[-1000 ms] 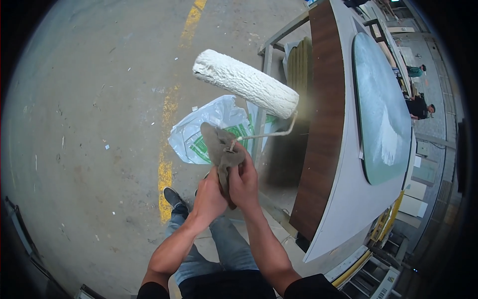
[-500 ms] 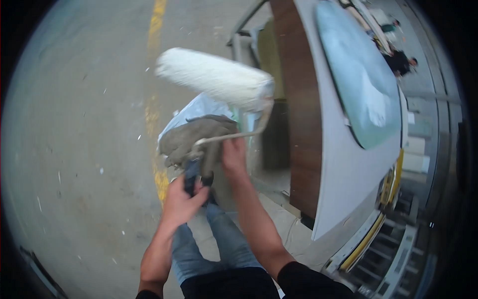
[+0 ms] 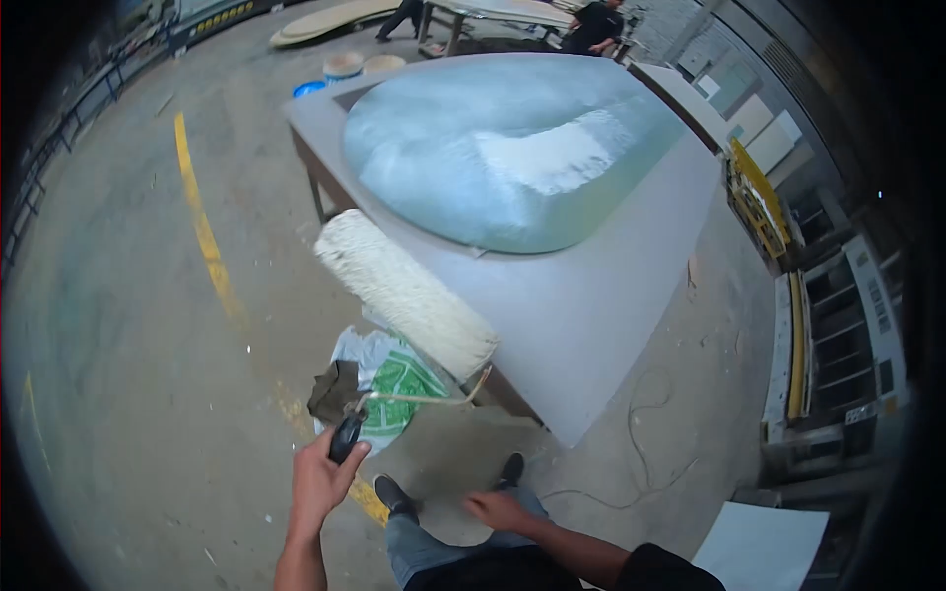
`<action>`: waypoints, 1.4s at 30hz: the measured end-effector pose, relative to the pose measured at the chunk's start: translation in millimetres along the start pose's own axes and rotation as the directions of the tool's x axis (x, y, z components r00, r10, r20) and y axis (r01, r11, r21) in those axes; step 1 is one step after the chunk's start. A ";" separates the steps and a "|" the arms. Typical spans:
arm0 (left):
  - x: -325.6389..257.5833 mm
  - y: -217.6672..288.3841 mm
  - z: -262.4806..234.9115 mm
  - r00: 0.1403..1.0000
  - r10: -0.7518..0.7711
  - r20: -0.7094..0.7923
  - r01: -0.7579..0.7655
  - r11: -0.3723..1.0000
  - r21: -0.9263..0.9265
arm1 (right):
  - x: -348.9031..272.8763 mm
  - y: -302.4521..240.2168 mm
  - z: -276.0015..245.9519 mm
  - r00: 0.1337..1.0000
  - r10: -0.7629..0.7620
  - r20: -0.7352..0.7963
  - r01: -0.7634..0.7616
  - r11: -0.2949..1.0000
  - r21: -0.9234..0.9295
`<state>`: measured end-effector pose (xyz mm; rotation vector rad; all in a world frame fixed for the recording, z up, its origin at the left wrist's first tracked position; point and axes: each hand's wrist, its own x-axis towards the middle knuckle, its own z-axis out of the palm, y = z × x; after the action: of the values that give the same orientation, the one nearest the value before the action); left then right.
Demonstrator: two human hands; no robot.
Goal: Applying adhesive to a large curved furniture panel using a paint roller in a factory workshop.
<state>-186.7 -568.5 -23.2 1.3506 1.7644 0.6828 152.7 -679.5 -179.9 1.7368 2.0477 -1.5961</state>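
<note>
My left hand (image 3: 323, 479) grips a paint roller by its black handle (image 3: 346, 436). The roller's thick, cream-white fuzzy sleeve (image 3: 409, 295) points up and left, beside the near-left edge of a grey-topped table (image 3: 581, 340). On that table lies a large, rounded pale-blue panel (image 3: 443, 148) with a white patch (image 3: 552, 156) on its surface. My right hand (image 3: 498, 512) is low in front of my thigh, its fingers curled together, with nothing visible in it. Beneath the roller's wire frame, a white and green plastic bag (image 3: 399, 384) and a brown-grey cloth (image 3: 333, 390) are lower down.
Buckets (image 3: 343, 66) and a blue lid (image 3: 308, 89) are beyond the table's far-left corner. Another person (image 3: 594, 27) is at the back. A cable (image 3: 636, 443) trails over the floor on the right, near metal racks (image 3: 838, 335) and a white board (image 3: 764, 547).
My view has swung up toward the table and panel. My right hand has moved away from the roller and cloth, down to the right. My left hand still holds the roller.
</note>
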 end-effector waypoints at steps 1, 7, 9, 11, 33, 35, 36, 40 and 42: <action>13.6 37.3 6.0 0.989 0.147 -0.017 -0.144 0.984 0.106 | -34.3 38.4 -15.4 0.997 0.015 -0.080 -0.007 0.995 0.097; 140.6 140.4 54.3 0.976 0.215 0.032 -0.216 0.943 0.254 | -197.4 228.7 -108.5 0.723 0.400 -0.563 -0.306 0.916 0.259; 184.1 172.0 76.6 0.987 0.156 0.037 -0.160 0.928 0.335 | -244.0 307.5 -127.9 0.617 0.416 -0.668 -0.425 0.891 0.163; 221.1 192.4 82.7 0.992 0.116 0.045 -0.124 0.910 0.396 | -282.2 366.2 -123.3 0.575 0.482 -0.661 -0.484 0.852 0.200; 441.3 350.4 305.4 0.973 -0.187 -0.137 0.230 0.707 0.669 | -78.0 495.5 -681.4 0.862 -0.108 -0.495 0.005 0.979 -0.204; 472.2 388.2 318.3 0.970 -0.205 -0.128 0.231 0.635 0.737 | -43.0 462.3 -750.5 0.856 -0.219 -0.469 0.121 0.966 -0.229; 485.9 420.4 331.8 0.973 -0.200 -0.116 0.219 0.642 0.734 | -30.6 445.5 -780.0 0.827 -0.327 -0.458 0.229 0.939 -0.257; 563.6 474.3 386.7 0.968 -0.219 -0.118 0.235 0.648 0.724 | 35.4 397.5 -872.2 0.762 -0.481 -0.433 0.436 0.876 -0.205; 604.9 511.7 410.2 0.974 -0.189 -0.123 0.214 0.606 0.766 | 68.8 388.2 -906.3 0.608 -0.662 -0.439 0.674 0.722 -0.155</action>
<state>358.7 137.0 3.8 1.6285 2.3188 -0.2722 917.2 -68.3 -43.1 1.5453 3.2428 -1.3824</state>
